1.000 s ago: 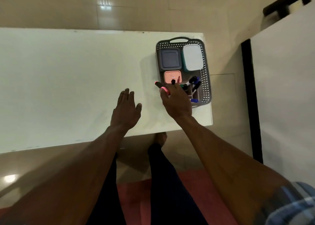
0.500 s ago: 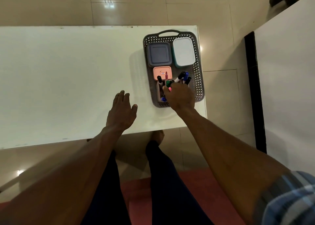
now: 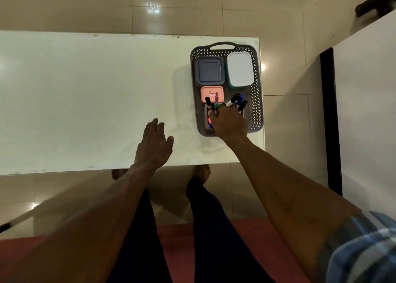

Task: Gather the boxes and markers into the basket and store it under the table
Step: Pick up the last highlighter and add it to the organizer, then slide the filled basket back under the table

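Observation:
A dark grey perforated basket (image 3: 256, 102) stands at the right end of the white table (image 3: 85, 100). In it lie a grey-blue box (image 3: 209, 70), a white-lidded teal box (image 3: 240, 69) and a small salmon box (image 3: 211, 90). Several markers (image 3: 237, 101) fill its near part. My right hand (image 3: 230, 124) reaches into that part, fingers curled down among the markers, and a pink marker (image 3: 209, 119) shows under its thumb. My left hand (image 3: 154, 145) rests on the table left of the basket, fingers straight, holding nothing.
The basket's handle (image 3: 222, 44) points to the table's far edge. Tiled floor lies beyond the table and to its right. A white panel with a dark edge (image 3: 327, 119) stands at the right. My legs and feet are below the near edge, on a red mat (image 3: 175, 250).
My right hand carried the pink marker from the basket's left rim down into the basket among the other markers. My left hand has stayed on the table.

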